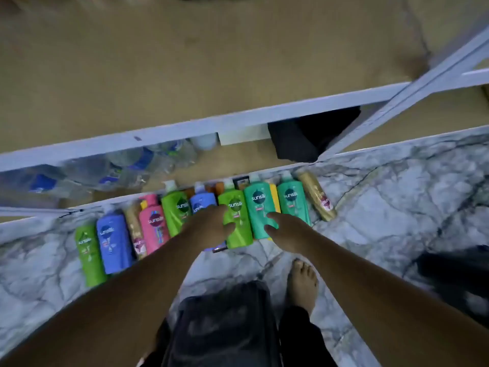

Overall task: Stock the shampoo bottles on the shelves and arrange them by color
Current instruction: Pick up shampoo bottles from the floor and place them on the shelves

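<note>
Several shampoo bottles lie side by side in a row on the marble floor (383,207), in front of the white-framed shelves (185,127). From the left they are lime green (88,252), blue (113,242), gold (133,229), pink (154,223), green (174,207), blue (202,202), lime green (238,226), teal (259,207), yellow (275,197), teal (292,197) and gold (317,200). My left hand (209,226) lies over the middle blue bottle, its thumb and forefinger touching the lime green one. My right hand (287,229) covers the lower part of the right teal bottle, thumb on the left teal one. The grips are unclear.
Clear plastic water bottles (119,165) and a black object (304,139) sit on the lowest shelf. The brown shelf board (185,62) above holds nothing in view. My bare foot (301,282) and dark-clothed knee (225,327) are below the hands. A dark object (455,274) lies at the right.
</note>
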Motion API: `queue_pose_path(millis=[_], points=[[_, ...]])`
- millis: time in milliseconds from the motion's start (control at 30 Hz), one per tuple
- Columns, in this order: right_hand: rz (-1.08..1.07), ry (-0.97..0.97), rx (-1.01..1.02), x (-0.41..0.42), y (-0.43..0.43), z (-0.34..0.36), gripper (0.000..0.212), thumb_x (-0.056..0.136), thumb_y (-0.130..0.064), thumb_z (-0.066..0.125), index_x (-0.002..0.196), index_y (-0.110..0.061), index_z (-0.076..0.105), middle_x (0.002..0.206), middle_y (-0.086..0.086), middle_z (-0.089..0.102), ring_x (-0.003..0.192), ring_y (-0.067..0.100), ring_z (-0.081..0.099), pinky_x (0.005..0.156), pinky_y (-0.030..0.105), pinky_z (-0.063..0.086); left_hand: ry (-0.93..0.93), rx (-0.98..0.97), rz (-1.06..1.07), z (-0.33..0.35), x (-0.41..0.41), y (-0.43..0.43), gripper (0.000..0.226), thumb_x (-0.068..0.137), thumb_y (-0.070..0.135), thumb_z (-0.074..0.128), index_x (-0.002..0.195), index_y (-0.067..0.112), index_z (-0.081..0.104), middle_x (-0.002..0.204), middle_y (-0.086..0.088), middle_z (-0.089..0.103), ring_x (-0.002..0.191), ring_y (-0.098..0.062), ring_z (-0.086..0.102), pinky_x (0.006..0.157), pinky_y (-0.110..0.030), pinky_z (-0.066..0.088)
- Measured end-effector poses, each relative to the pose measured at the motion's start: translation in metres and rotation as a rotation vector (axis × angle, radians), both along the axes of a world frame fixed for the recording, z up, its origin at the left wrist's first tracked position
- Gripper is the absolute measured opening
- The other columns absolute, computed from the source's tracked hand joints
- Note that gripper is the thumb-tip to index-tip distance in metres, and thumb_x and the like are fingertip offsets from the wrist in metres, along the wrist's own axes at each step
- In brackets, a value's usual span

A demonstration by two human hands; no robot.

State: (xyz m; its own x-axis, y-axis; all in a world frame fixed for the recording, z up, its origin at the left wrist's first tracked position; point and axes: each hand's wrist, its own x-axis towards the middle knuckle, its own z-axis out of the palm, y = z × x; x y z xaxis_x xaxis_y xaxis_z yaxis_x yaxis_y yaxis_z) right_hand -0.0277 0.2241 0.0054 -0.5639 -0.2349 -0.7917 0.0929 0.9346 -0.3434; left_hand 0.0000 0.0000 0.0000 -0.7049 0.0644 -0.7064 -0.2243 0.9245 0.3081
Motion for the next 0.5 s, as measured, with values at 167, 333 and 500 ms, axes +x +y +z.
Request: queue_pose_path(millis=[167,333,500], points=[[-0.091,0.114,-0.001,-0.020,-0.007,-0.090,0.069,0.096,-0.053,0.048,0.157,-0.036,0.021,0.132,0.019,0.057,0.110,0.037,0.063,0.090,0.042,0.053,0.111,-0.028,0.140,-0.086,-0.024,0.001,0.095,0.078,0.070,0.059,0.149,0.017,0.026,0.142,-0.017,0.049,0.127,-0.039,0.052,0.097,-0.050,0.049],[-0.208,0.158,-0.030,-0.050,-0.016,-0.138,0.079,0.086,-0.058,0.061,0.153,-0.042,0.021,0.137,0.017,0.046,0.102,0.035,0.066,0.078,0.032,0.055,0.157,-0.061,0.208,-0.127,-0.041,0.009,0.087,0.076,0.068,0.069,0.136,0.013,0.038,0.142,-0.015,0.047,0.133,-0.035,0.044,0.094,-0.048,0.049],[-0.256,0.086,-0.079,-0.073,-0.025,-0.166,0.097,0.069,-0.061,0.075,0.150,-0.045,0.024,0.129,0.013,0.059,0.101,0.031,0.068,0.078,0.031,0.057,0.078,-0.153,0.175,-0.139,-0.050,0.024,0.108,0.069,0.067,0.078,0.140,0.004,0.026,0.148,-0.021,0.033,0.138,-0.038,0.030,0.097,-0.053,0.045]])
